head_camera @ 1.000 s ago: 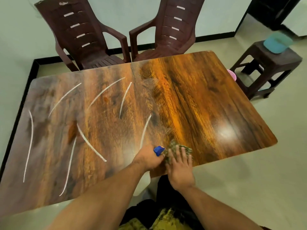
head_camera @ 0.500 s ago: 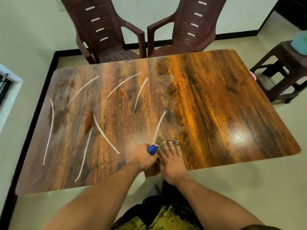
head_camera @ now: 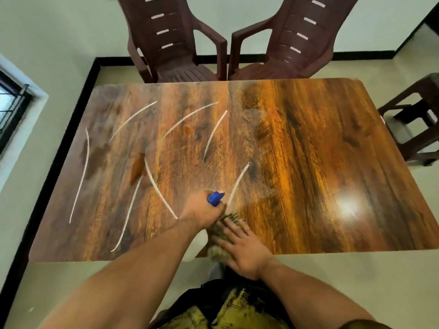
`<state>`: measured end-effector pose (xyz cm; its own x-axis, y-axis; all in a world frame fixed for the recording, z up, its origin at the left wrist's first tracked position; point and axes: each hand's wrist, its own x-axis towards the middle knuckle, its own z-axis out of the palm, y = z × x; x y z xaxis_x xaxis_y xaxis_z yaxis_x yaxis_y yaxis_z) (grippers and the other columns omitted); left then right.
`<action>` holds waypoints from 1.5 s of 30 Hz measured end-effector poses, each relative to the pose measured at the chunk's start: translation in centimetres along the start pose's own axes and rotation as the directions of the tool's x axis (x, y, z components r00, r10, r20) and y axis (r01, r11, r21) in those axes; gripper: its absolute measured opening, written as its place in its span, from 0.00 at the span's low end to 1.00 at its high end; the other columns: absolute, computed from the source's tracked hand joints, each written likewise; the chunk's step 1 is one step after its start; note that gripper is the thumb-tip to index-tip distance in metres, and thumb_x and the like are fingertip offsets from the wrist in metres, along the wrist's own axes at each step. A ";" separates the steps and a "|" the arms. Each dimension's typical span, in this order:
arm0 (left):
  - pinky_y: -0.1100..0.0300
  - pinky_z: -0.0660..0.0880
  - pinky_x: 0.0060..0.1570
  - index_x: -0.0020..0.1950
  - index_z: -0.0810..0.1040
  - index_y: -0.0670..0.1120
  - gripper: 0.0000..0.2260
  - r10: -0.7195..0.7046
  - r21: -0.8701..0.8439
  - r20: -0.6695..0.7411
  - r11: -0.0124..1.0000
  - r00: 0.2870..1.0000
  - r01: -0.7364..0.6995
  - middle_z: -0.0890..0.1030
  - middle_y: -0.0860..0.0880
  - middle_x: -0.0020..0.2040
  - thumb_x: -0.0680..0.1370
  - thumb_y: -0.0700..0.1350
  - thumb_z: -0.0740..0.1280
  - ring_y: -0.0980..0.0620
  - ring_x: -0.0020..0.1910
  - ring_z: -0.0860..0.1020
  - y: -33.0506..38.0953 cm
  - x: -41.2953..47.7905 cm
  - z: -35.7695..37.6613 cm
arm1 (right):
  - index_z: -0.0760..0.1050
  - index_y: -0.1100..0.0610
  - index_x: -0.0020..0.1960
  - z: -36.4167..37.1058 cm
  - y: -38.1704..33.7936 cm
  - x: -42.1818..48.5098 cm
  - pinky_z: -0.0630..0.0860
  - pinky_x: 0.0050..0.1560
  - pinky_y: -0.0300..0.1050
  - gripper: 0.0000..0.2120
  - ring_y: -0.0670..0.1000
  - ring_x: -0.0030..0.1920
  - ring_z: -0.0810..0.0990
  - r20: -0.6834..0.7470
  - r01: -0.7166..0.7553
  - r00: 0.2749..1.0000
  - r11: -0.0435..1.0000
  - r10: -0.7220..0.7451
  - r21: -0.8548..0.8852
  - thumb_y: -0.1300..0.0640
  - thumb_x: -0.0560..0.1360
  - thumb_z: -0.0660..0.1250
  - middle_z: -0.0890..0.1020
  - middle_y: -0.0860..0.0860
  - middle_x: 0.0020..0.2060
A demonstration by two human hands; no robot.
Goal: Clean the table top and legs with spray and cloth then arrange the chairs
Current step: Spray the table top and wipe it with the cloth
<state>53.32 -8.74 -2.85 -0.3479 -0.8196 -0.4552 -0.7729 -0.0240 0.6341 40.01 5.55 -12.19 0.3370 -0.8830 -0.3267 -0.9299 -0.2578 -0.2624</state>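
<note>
Bench [head_camera: 308, 162], wood-grained and white-streaked, fills my view. At its near edge the left hand [head_camera: 200, 211] curls fingers round a blue-topped spray bottle [head_camera: 215, 198]; the right hand [head_camera: 245, 249], fingers straight, presses a blurred, probably greenish cloth [head_camera: 219, 230]. One brown armchair [head_camera: 175, 43] and its twin [head_camera: 293, 43] stand beyond.

1. Tabletop [head_camera: 308, 143]: glossy, rectangular wood grain, with curved white streaks across its left half.
2. Spray bottle [head_camera: 215, 198]: blue nozzle showing, gripped in the left hand [head_camera: 200, 210] above the near edge.
3. Cloth [head_camera: 219, 230]: greenish and crumpled, on the tabletop under the flat right hand [head_camera: 242, 248].
4. Left chair [head_camera: 171, 43] and right chair [head_camera: 292, 43]: dark brown plastic, side by side at the far edge.
</note>
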 end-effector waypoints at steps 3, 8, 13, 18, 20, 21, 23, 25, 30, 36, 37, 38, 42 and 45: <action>0.58 0.70 0.35 0.34 0.70 0.49 0.13 0.011 0.013 -0.003 1.000 1.000 -0.011 0.73 0.51 0.30 0.77 0.46 0.69 0.50 0.31 0.72 1.5 1.8 -0.6 | 0.50 0.43 0.80 -2.1 4.9 0.7 0.37 0.77 0.58 0.31 0.52 0.80 0.36 0.052 0.121 0.991 0.992 -0.120 -0.016 0.37 0.79 0.48 0.45 0.48 0.81; 0.52 0.77 0.36 0.37 0.74 0.48 0.11 0.013 0.033 0.092 0.999 0.996 -0.016 0.76 0.49 0.31 0.70 0.54 0.67 0.51 0.30 0.74 2.9 4.5 -0.1 | 0.42 0.47 0.82 -6.3 13.0 3.9 0.40 0.78 0.60 0.30 0.56 0.80 0.36 -0.021 -0.754 0.622 0.607 0.782 0.249 0.38 0.82 0.42 0.38 0.52 0.80; 0.59 0.69 0.31 0.35 0.72 0.49 0.11 -0.024 0.021 0.060 1.000 0.998 0.023 0.75 0.51 0.30 0.75 0.48 0.69 0.53 0.28 0.70 4.5 7.7 0.3 | 0.43 0.51 0.81 -6.2 9.1 8.0 0.35 0.76 0.64 0.32 0.61 0.78 0.35 -0.094 -0.541 0.826 0.829 0.556 0.143 0.39 0.82 0.43 0.43 0.57 0.80; 0.59 0.70 0.32 0.34 0.72 0.50 0.11 -0.022 0.052 0.050 0.998 0.999 0.019 0.77 0.51 0.31 0.76 0.48 0.69 0.51 0.30 0.74 5.9 11.7 -1.5 | 0.57 0.48 0.79 -8.1 13.5 10.0 0.39 0.78 0.60 0.30 0.54 0.80 0.40 0.018 0.122 0.992 0.991 -0.121 -0.047 0.37 0.81 0.47 0.55 0.52 0.80; 0.59 0.68 0.31 0.34 0.71 0.52 0.13 -0.042 0.063 0.041 0.997 0.998 0.040 0.76 0.52 0.31 0.76 0.49 0.69 0.51 0.30 0.73 6.2 13.1 -2.2 | 0.50 0.47 0.81 -9.4 17.5 12.0 0.37 0.78 0.59 0.30 0.55 0.80 0.39 -0.079 -0.257 0.964 0.966 0.255 -0.011 0.38 0.82 0.44 0.48 0.52 0.81; 0.60 0.67 0.31 0.34 0.70 0.52 0.13 -0.055 0.066 0.037 0.996 0.998 0.053 0.74 0.52 0.31 0.76 0.49 0.69 0.51 0.30 0.72 6.3 13.7 -2.4 | 0.49 0.48 0.81 -10.2 18.9 12.9 0.37 0.77 0.59 0.30 0.56 0.80 0.39 -0.120 -0.490 0.861 0.869 0.494 0.063 0.39 0.82 0.43 0.46 0.53 0.81; 0.60 0.66 0.30 0.34 0.69 0.51 0.14 -0.086 0.050 0.009 0.995 0.996 0.086 0.73 0.52 0.30 0.77 0.49 0.69 0.52 0.29 0.70 6.5 15.1 -2.8 | 0.48 0.53 0.81 -11.3 19.0 15.1 0.38 0.77 0.61 0.31 0.59 0.80 0.39 -0.091 -0.723 0.661 0.664 0.745 0.191 0.39 0.82 0.42 0.43 0.57 0.81; 0.61 0.65 0.29 0.34 0.69 0.50 0.14 -0.103 0.031 -0.026 0.994 0.994 0.104 0.72 0.51 0.29 0.77 0.49 0.68 0.52 0.27 0.69 6.8 16.2 -3.3 | 0.44 0.52 0.81 -11.0 16.4 16.1 0.38 0.77 0.63 0.30 0.60 0.79 0.36 -0.100 -0.629 0.759 0.765 0.643 0.139 0.40 0.83 0.41 0.42 0.58 0.80; 0.60 0.70 0.30 0.35 0.72 0.50 0.12 -0.124 -0.028 -0.043 0.992 0.991 0.123 0.76 0.52 0.30 0.77 0.47 0.69 0.52 0.28 0.73 7.7 19.1 -3.7 | 0.61 0.49 0.78 -11.1 17.4 15.2 0.40 0.78 0.60 0.30 0.54 0.80 0.43 0.059 0.287 0.957 0.958 -0.285 -0.030 0.37 0.81 0.48 0.56 0.52 0.80; 0.66 0.69 0.26 0.36 0.70 0.48 0.13 -0.174 -0.219 -0.018 0.961 0.985 0.166 0.74 0.50 0.28 0.78 0.46 0.70 0.57 0.23 0.73 9.2 22.5 -4.7 | 0.47 0.52 0.82 -16.4 27.7 21.8 0.41 0.78 0.62 0.32 0.59 0.80 0.41 -0.132 -0.695 0.694 0.706 0.708 0.136 0.38 0.82 0.42 0.44 0.55 0.81; 0.68 0.68 0.24 0.36 0.70 0.48 0.13 -0.173 -0.227 -0.017 0.960 0.985 0.165 0.73 0.51 0.28 0.78 0.46 0.70 0.59 0.21 0.72 9.6 23.1 -4.9 | 0.48 0.53 0.82 -16.9 27.1 23.3 0.41 0.78 0.63 0.32 0.60 0.80 0.41 -0.102 -0.756 0.618 0.625 0.779 0.192 0.39 0.82 0.42 0.44 0.57 0.81; 0.70 0.66 0.23 0.36 0.70 0.49 0.14 -0.173 -0.221 -0.026 0.962 0.985 0.163 0.73 0.52 0.28 0.78 0.45 0.70 0.60 0.20 0.70 10.0 23.7 -4.9 | 0.47 0.53 0.81 -17.1 26.0 24.4 0.40 0.78 0.63 0.31 0.61 0.80 0.40 -0.081 -0.743 0.641 0.644 0.763 0.182 0.40 0.83 0.41 0.43 0.58 0.80; 0.61 0.72 0.28 0.36 0.73 0.46 0.12 -0.175 -0.208 -0.075 0.966 0.982 0.157 0.75 0.51 0.28 0.77 0.46 0.71 0.56 0.26 0.73 11.9 26.5 -5.3 | 0.57 0.51 0.80 -16.4 23.0 24.9 0.40 0.79 0.60 0.31 0.58 0.80 0.46 0.014 0.085 0.996 0.994 -0.084 -0.066 0.41 0.80 0.45 0.56 0.54 0.80; 0.57 0.74 0.29 0.38 0.75 0.44 0.11 -0.192 -0.257 -0.078 0.952 0.978 0.167 0.77 0.50 0.30 0.76 0.48 0.71 0.51 0.27 0.76 12.9 28.3 -6.2 | 0.58 0.48 0.79 -17.6 28.4 26.1 0.45 0.79 0.59 0.30 0.53 0.81 0.46 -0.012 0.199 0.980 0.977 -0.201 -0.069 0.39 0.81 0.48 0.56 0.51 0.80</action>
<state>36.73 -35.81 -3.70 -0.1502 -0.8419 -0.5183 -0.6574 -0.3064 0.6884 19.82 -31.68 -12.22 0.5150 -0.8179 -0.2566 -0.8519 -0.4553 -0.2587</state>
